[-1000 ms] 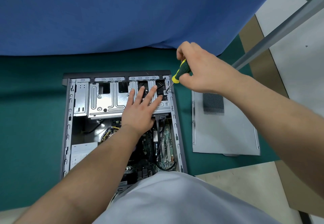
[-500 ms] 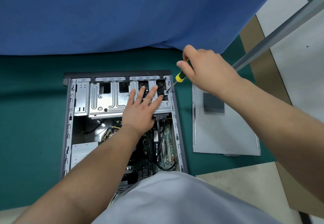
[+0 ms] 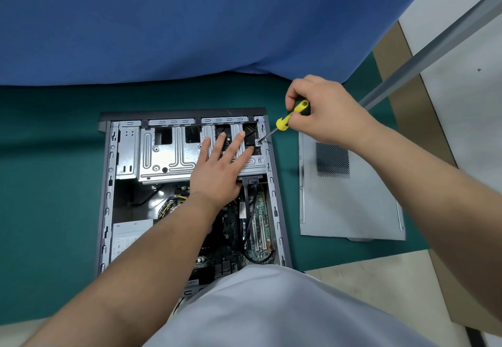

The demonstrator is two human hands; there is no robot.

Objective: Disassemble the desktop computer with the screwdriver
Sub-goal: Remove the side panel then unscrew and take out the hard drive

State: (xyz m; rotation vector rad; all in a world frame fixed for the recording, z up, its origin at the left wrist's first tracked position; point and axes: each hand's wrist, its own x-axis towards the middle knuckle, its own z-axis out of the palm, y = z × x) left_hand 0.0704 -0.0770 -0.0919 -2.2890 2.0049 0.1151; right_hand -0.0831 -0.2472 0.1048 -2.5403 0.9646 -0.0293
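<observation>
Desktop computer case (image 3: 108, 197) lying open on its side on green mat (image 3: 54, 183), left of centre, motherboard (image 3: 258, 210) and cables exposed at near end. Left hand (image 3: 217, 172) laid flat with fingers spread on silver drive cage (image 3: 168, 156) at far end of case. Right hand (image 3: 326, 118) curled round black-and-yellow handle of screwdriver (image 3: 285, 122), shaft slanting down and left, tip set on small bracket (image 3: 258, 142) at far right corner of cage, just beside left fingertips. Removed grey side panel (image 3: 353, 205) flat on mat, right of case, apart from it. Blue cloth (image 3: 190, 20) draped across far side. Pale garment (image 3: 271, 314) filling near edge.
</observation>
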